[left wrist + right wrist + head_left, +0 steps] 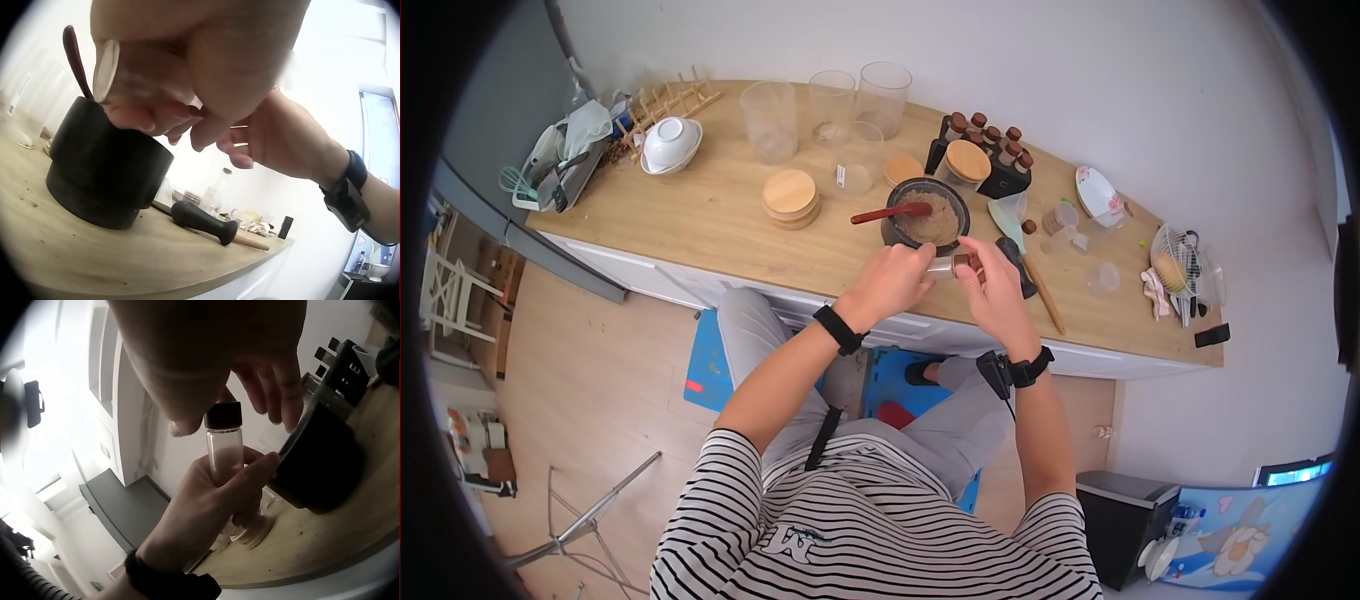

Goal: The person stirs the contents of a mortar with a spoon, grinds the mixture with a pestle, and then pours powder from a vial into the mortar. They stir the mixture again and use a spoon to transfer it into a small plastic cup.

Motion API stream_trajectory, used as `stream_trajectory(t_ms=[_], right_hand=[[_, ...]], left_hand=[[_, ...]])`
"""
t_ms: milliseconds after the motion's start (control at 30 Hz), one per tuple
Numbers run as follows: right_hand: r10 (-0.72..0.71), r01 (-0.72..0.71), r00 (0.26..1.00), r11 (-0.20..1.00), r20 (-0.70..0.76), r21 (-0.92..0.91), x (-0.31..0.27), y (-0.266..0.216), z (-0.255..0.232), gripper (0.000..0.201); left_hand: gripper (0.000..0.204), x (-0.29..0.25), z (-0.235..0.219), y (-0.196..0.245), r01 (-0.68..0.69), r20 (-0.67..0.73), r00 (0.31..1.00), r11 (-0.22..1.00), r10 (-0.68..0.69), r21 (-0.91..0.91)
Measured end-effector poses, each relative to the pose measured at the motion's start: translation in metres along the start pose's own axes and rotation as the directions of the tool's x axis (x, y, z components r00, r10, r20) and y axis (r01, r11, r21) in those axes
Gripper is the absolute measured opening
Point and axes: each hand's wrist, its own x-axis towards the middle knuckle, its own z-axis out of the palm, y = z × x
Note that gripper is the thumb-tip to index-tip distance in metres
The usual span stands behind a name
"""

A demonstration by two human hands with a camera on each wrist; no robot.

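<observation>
The left hand [890, 285] has its grip clamped round a glass jar [225, 450], apparently holding pale powder [227, 461], near the black mortar [103, 165]; the right hand [1000, 295] pinches the brown cap [224, 415].

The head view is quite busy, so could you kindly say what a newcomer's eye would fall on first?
Probably the dark bowl on the wooden counter, a red utensil resting in it. Just in front, the left hand grips a small glass bottle, the right hand at its brown cap.
</observation>
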Motion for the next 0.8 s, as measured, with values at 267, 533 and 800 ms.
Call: stream_trajectory(t_ms=[267,533,800], right_hand=[[-0.139,0.147,0.985,0.987,0.098,-0.071,0.005,0.003,-0.002,0.024],[-0.156,0.15,0.984,0.986,0.085,0.076,0.005,-0.004,-0.002,0.03],[0.059,-0.045,0.981,0.996,0.183,-0.078,0.004,0.01,0.002,0.025]], left_hand=[[0.024,-0.003,0.0,-0.011,0.004,0.002,1.0,0.999,-0.004,0.04],[0.023,-0.003,-0.002,-0.01,-0.006,0.012,1.0,0.998,0.005,0.059],[0.022,-0.006,-0.002,-0.008,-0.008,0.026,1.0,0.997,0.006,0.079]])
